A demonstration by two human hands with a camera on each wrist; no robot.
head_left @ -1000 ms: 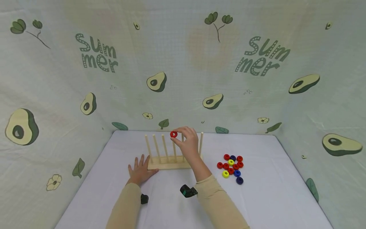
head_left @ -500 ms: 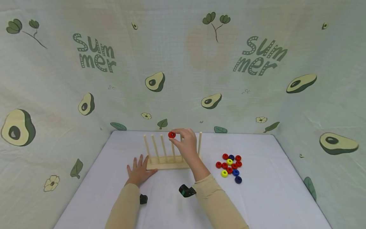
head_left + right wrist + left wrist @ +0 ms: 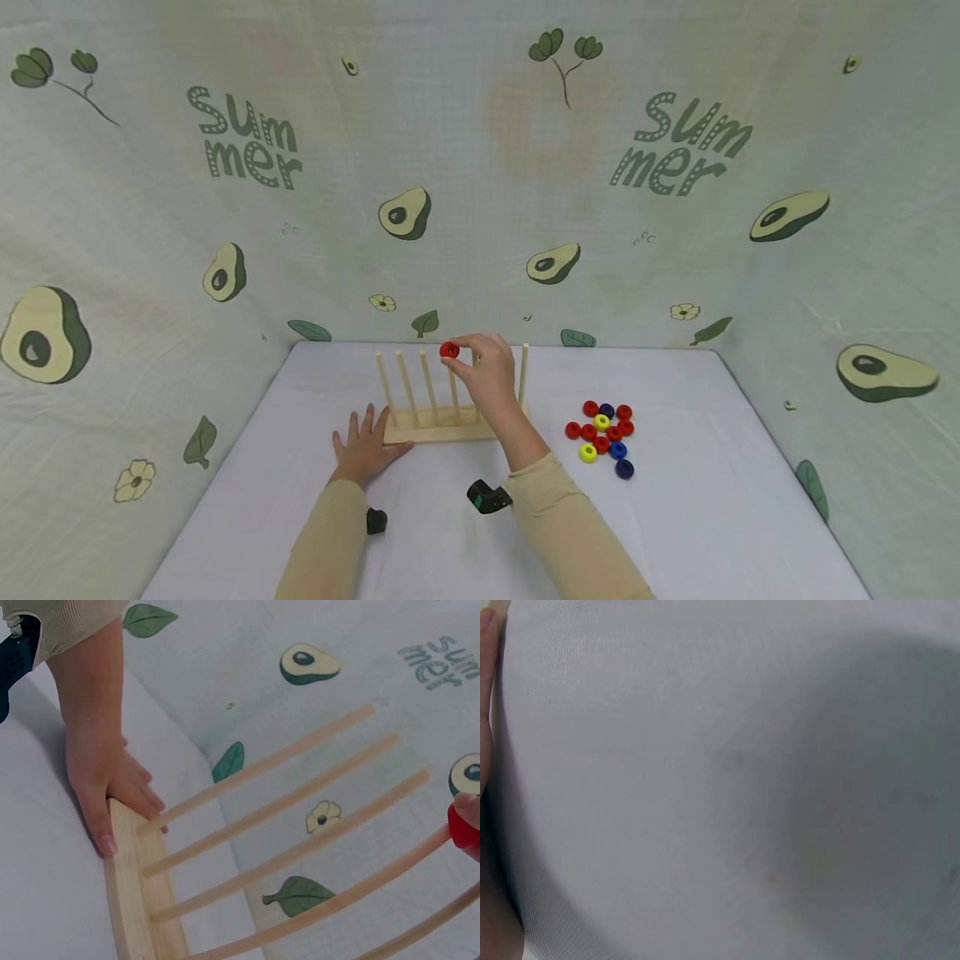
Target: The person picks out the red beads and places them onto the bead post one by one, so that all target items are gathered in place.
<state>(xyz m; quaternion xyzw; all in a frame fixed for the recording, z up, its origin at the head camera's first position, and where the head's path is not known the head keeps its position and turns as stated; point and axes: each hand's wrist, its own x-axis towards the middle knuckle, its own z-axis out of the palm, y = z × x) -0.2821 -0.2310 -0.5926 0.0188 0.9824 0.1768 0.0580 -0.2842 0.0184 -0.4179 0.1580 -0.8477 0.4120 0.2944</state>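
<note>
My right hand (image 3: 491,375) pinches a red ring (image 3: 449,351) between thumb and fingertips at the top of a middle peg of a wooden peg rack (image 3: 442,434). The peg's tip meets the red ring (image 3: 462,827) in the right wrist view; whether it is inside the hole I cannot tell. My left hand (image 3: 363,450) lies with spread, straight fingers at the rack's left end. The right wrist view shows this left hand (image 3: 101,776) with its thumb along the front of the base and its fingers toward the back. No rings show on the visible pegs.
Loose red, yellow and blue rings (image 3: 602,422) lie on the white table (image 3: 697,500) right of the rack. A printed cloth (image 3: 480,167) with avocados stands behind and at both sides. A black wrist camera (image 3: 487,497) hangs by the right sleeve.
The red ring has tipped slightly over the peg's top, its hole facing more upward. The whole scene shifts a little left in view. My left hand stays at the rack.
</note>
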